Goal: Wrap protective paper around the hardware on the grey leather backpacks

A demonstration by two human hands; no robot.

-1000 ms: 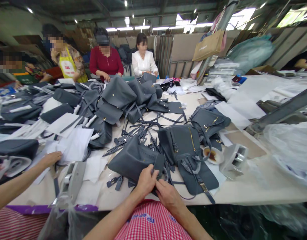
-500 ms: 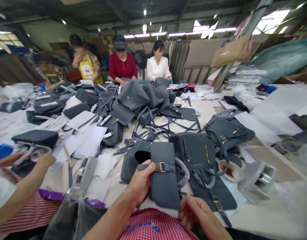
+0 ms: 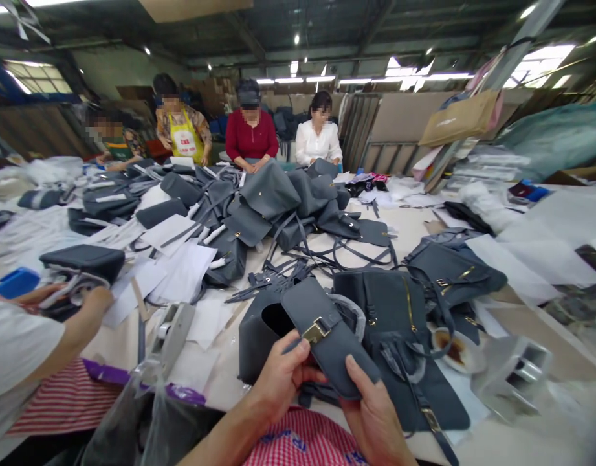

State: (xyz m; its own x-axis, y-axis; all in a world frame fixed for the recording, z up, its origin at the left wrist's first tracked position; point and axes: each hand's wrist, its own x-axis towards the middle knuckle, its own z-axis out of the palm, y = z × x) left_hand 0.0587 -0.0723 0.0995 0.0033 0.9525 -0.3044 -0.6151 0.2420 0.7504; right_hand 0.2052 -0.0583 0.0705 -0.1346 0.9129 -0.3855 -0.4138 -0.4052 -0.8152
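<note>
Close in front of me is a dark grey bag (image 3: 257,336), its mouth gaping and its flap (image 3: 339,346) turned toward me at a slant. My left hand (image 3: 285,375) is closed on the flap's left edge, thumb beside the gold buckle (image 3: 317,329) and its short strap. At the flap's lower right edge, my right hand (image 3: 368,401) pinches it with the thumb on top; the fingers underneath are partly hidden. A plastic-wrapped handle (image 3: 353,316) loops out behind the flap. Just right of it lies another dark grey bag (image 3: 375,294) with a gold zip.
A large heap of grey bags (image 3: 268,194) covers the table's middle. At right stand a stained dish (image 3: 455,349) and a tape dispenser (image 3: 514,375); another dispenser (image 3: 174,340) is at left. A co-worker's hand (image 3: 96,301) works beside me on the left. Several people stand across the table.
The flap has swung from upright to slanting down to the right. My right hand has come up from below and taken hold of its lower edge. The view has shifted slightly.
</note>
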